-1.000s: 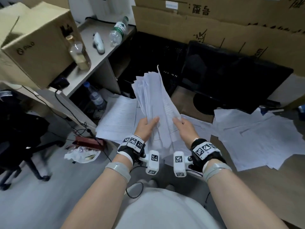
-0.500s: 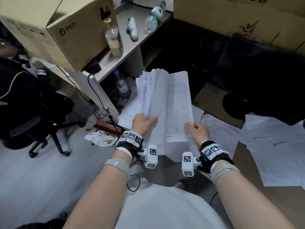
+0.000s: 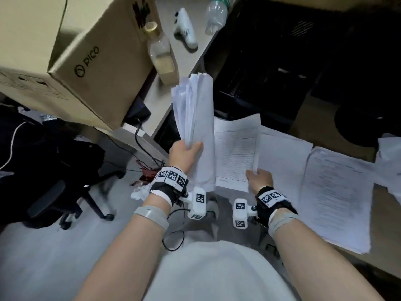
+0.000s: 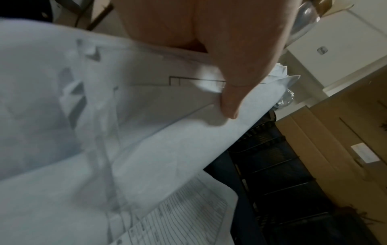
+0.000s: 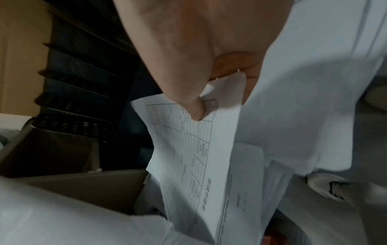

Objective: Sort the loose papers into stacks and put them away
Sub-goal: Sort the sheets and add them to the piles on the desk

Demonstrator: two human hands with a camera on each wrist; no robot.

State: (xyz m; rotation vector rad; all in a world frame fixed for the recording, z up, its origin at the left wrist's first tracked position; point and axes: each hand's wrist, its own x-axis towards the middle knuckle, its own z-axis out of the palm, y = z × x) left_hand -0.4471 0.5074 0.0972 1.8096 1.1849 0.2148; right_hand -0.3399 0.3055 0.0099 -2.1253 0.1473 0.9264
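Note:
My left hand [image 3: 191, 147] grips a thick bundle of white papers [image 3: 195, 114] by its lower edge and holds it upright and fanned above the floor. In the left wrist view the thumb [image 4: 230, 106] presses on the bundle [image 4: 146, 119]. My right hand [image 3: 253, 173] pinches the near corner of a single lined form sheet [image 3: 235, 153], apart from the bundle and to its right. The right wrist view shows thumb and finger [image 5: 194, 111] clamped on that sheet [image 5: 196, 152]. More papers lie in stacks on the desk [image 3: 338, 192], with one stack [image 3: 284, 157] under the held sheet.
A PICO cardboard box [image 3: 76, 51], a glass bottle [image 3: 162, 55], a plastic bottle [image 3: 217, 16] and a white controller [image 3: 186, 33] sit on the shelf at left. Black mesh trays [image 3: 271, 61] stand behind. A black office chair [image 3: 65, 170] and crumpled paper [image 3: 138, 192] are on the floor.
My right hand has pulled one lined sheet off the bundle and carried it right and down towards the desk stacks. My left hand keeps the bundle upright. The view tilted down.

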